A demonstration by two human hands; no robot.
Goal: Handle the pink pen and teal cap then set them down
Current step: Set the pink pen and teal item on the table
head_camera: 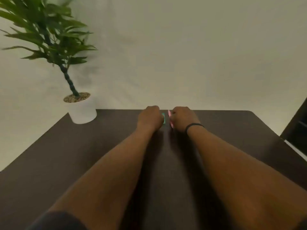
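Both my arms stretch out over the dark brown table (83,155) toward its far edge. My left hand (150,117) is closed around the teal cap (164,118), of which only a short strip shows at the thumb side. My right hand (184,117), with a black band on the wrist, is closed around the pink pen (170,120); a pink sliver shows along its inner side. The cap and the pen are a small gap apart, side by side. Most of each is hidden inside the fists.
A green plant in a white pot (82,112) stands at the table's far left corner. A pale wall (182,55) is behind the table. A dark piece of furniture (297,130) sits beyond the right edge.
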